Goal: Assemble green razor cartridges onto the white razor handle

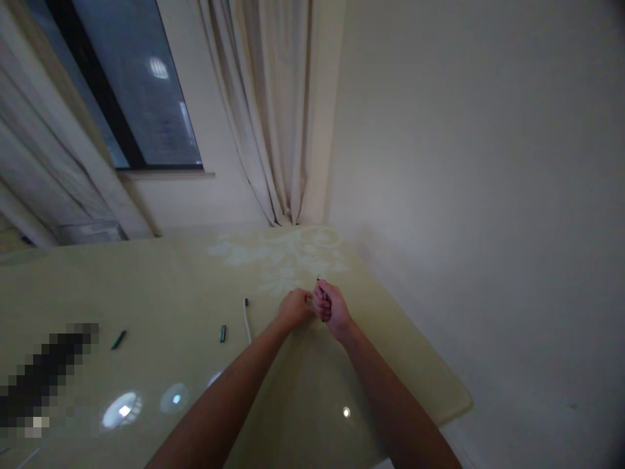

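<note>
My right hand [331, 306] is curled into a fist around a slim, dark object [323, 296]. Only small parts of that object show, so its kind is unclear. Close against it, my left hand [296, 307] has its fingers bent toward the right hand's thumb side. Whatever lies between the left fingers is hidden. Both hands are just above the glossy pale tabletop [180, 286]. Left of my left hand lies a thin white stick with a dark end [247, 319], which looks like a toothbrush. Beyond it is a small dark-green piece [222, 333].
Another small dark-green strip [118, 339] lies farther left. A pixelated dark shape [49, 371] covers the table's left side. A plain wall [463, 228] borders the table on the right. Curtains [273, 117] and a window [131, 85] stand behind it.
</note>
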The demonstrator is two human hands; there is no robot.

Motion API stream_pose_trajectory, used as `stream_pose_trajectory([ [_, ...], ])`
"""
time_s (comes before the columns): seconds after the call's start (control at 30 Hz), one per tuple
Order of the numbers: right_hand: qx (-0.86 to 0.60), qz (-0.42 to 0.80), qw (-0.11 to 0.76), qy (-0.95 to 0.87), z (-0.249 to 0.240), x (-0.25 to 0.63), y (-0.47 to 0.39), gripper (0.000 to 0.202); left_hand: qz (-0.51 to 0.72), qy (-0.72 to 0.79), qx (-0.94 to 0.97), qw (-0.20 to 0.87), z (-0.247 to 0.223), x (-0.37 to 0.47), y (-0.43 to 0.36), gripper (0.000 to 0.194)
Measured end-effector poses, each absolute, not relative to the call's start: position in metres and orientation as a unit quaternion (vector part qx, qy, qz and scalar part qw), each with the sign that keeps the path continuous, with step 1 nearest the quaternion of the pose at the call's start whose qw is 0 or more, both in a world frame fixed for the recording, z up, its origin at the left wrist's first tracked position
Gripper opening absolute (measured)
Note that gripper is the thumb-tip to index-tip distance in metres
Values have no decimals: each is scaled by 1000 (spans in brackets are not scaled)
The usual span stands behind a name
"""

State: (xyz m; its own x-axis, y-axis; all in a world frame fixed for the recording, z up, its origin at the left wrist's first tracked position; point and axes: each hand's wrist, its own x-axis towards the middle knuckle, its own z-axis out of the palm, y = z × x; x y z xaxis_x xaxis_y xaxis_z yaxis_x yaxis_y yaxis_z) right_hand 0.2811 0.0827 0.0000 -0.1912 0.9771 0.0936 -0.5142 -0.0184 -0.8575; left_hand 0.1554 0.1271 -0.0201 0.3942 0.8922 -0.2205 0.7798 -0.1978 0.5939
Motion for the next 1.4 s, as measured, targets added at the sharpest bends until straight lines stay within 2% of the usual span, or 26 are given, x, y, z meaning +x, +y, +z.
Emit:
stream_pose_trajectory([
  [0.47,-277,664,572,-393,0,282,84,54,102,551,773,297,-19,157,123,38],
  [0.83,-280,649,603,-371,11,302,86,57,186,521,797,244,-12,146,104,38],
  [1.03,-280,656,586,-384,9,293,82,59,282,534,774,191,3,42,81,35],
  [1.13,-279,663,574,-392,9,284,76,58,312,570,741,170,6,-27,68,50],
  [1.27,-282,670,558,-401,10,275,66,54,325,633,683,166,-2,-86,59,53],
  [1.4,-294,667,549,-409,11,273,59,53,284,630,698,190,-15,-101,61,58],
])
